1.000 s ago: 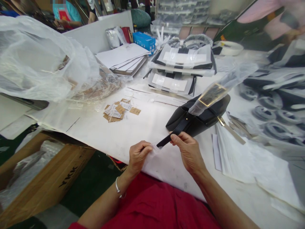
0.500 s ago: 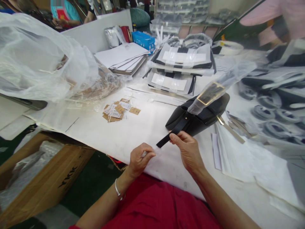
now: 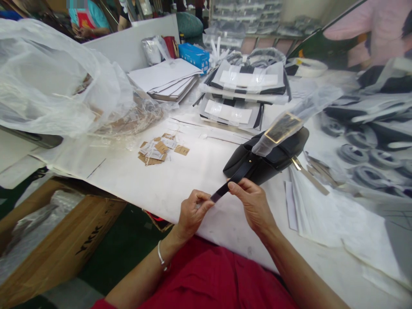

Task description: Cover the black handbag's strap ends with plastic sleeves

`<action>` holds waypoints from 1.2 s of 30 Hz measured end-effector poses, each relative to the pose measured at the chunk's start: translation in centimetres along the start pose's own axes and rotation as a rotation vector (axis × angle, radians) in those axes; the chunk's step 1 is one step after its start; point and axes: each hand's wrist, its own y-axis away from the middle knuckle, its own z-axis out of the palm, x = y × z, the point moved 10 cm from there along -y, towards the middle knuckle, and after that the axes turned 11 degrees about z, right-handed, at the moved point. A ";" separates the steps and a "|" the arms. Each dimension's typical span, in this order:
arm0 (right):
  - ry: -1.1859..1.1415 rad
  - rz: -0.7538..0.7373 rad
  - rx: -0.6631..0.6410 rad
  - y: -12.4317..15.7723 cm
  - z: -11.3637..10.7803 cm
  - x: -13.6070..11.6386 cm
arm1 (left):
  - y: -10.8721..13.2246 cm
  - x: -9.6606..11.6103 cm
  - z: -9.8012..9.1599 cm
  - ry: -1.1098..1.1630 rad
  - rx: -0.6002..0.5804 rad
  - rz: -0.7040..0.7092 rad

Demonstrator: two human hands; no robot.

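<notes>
A black handbag (image 3: 273, 156) with gold hardware lies tilted on the white table. Its black strap (image 3: 236, 177) sticks out toward me. My right hand (image 3: 252, 199) is closed, pinching this strap between thumb and fingers a short way from its end. At the strap's tip is my left hand (image 3: 195, 211), its thumb and fingers pressed together. They seem to pinch a thin clear plastic film, and the strap's end looks greyish through it; the film is hard to make out. A gold rectangular buckle (image 3: 283, 128) under clear wrapping rises from the bag's top.
Small brown and white tags (image 3: 157, 149) lie in a pile at left centre. Behind are wrapped bags (image 3: 233, 111), white sheets (image 3: 164, 77) and a blue box (image 3: 195, 57). White paper (image 3: 334, 214) spreads at right. A cardboard box (image 3: 64, 244) stands below left; co-workers are farther back.
My left hand has moved slightly right and up, closing the gap to the strap's tip, where it now touches. My right hand keeps its pinch on the strap.
</notes>
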 end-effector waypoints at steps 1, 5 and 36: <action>0.001 0.001 -0.003 0.0 0.0 0.0 | 0.0 -0.2 0.3 0.042 0.001 -0.033; 0.011 0.007 -0.025 -0.2 0.1 -0.2 | -0.6 -0.4 1.6 0.284 0.009 -0.176; -0.049 0.025 0.143 -1.3 -3.1 -1.9 | -9.4 2.1 8.2 0.418 -0.272 -0.139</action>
